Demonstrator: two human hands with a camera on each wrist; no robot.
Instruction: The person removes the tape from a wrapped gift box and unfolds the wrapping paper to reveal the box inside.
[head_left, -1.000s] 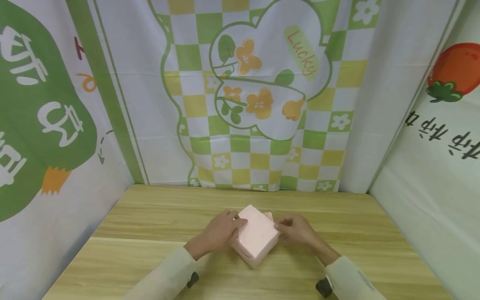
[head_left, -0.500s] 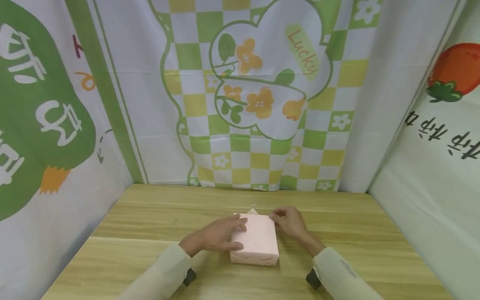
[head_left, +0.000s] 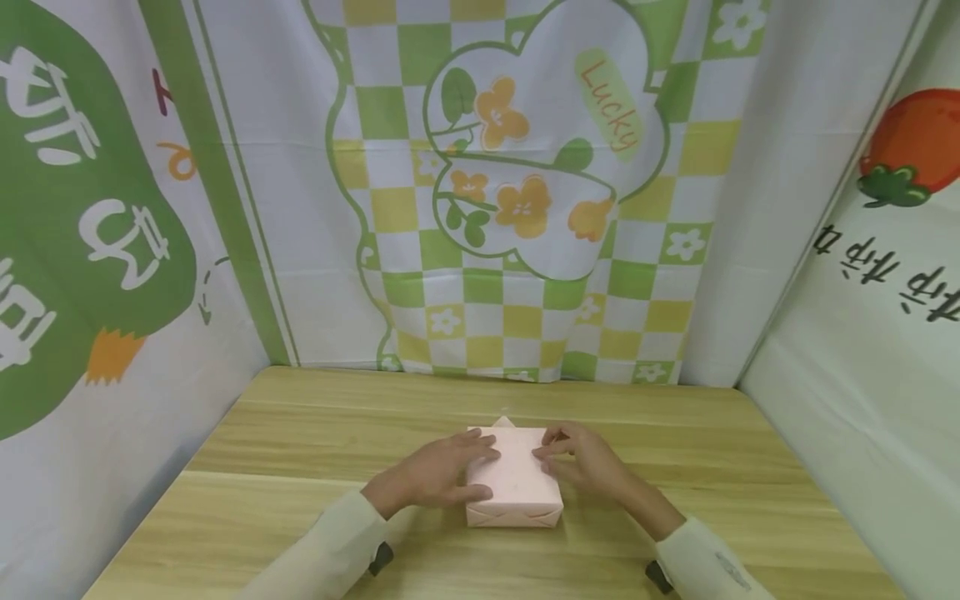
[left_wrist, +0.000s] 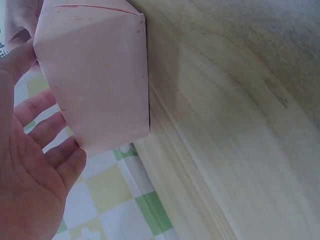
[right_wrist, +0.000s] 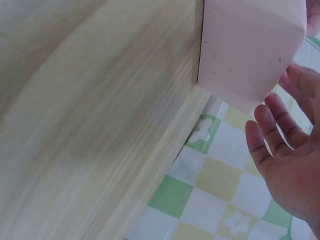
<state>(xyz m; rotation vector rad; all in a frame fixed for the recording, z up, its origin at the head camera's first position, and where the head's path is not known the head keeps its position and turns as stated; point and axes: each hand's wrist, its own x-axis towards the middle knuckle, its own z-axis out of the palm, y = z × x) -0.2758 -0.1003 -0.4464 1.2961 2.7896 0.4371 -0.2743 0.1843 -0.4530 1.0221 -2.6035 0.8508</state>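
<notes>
A pink paper-wrapped box [head_left: 517, 475] lies flat on the wooden table, its front side square to me and showing folded paper creases. Behind its back edge a small pointed paper flap [head_left: 505, 422] sticks out. My left hand [head_left: 438, 471] rests on the left part of the top, fingers spread and thumb near the front edge. At the right edge, the fingertips of my right hand [head_left: 588, 458] touch the top. Both wrist views show the hands with extended fingers against the upper edges of the box, in the left [left_wrist: 37, 155] and right [right_wrist: 295, 145] hand views.
The wooden table [head_left: 337, 417] extends around the box. A green and yellow checked curtain [head_left: 517, 317] hangs along its back edge, and printed cloths flank it on the left [head_left: 232, 350] and right [head_left: 847, 400].
The box has turned from a diamond position to lie square to me. My left hand has spread over its top; my right hand has shifted from the back right corner slightly towards me.
</notes>
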